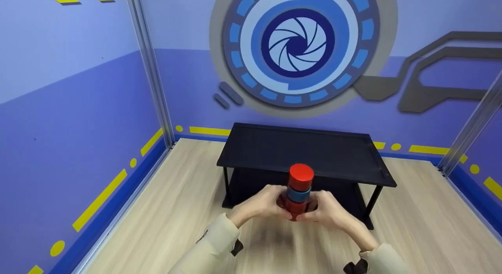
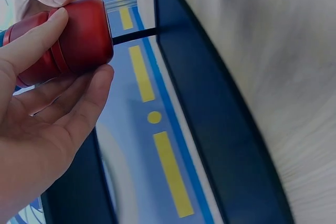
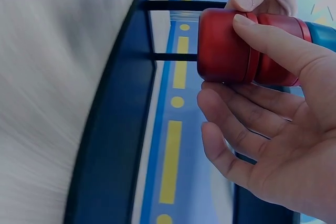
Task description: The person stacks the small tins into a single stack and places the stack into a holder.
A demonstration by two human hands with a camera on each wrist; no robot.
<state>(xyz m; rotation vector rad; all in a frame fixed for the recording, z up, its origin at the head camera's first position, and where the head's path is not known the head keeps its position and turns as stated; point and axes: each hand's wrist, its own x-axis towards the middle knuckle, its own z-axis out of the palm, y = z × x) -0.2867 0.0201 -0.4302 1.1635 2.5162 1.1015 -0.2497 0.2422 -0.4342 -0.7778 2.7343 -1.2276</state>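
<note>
Both hands hold a red and blue cylindrical canister (image 1: 301,178) upright in front of a black two-tier rack. Its top and lower part are red, with a blue band between. From the left side, my left hand (image 1: 263,203) grips the lower part, thumb toward me. My right hand (image 1: 330,208) holds it from the opposite side, the thumbs close together. In the left wrist view, the left hand's (image 2: 47,119) thumb and fingers lie round the canister's (image 2: 86,35) red end. The right wrist view shows the right hand's (image 3: 283,135) thumb and fingers on the canister (image 3: 223,45).
The black rack (image 1: 294,148) stands on a wood-patterned table (image 1: 188,195), its upper shelf overlapping the lower shelf (image 1: 249,183) in the head view. Thin posts (image 1: 374,201) join the tiers. Blue-purple printed panels (image 1: 78,109) and metal corner profiles (image 1: 151,70) enclose the table.
</note>
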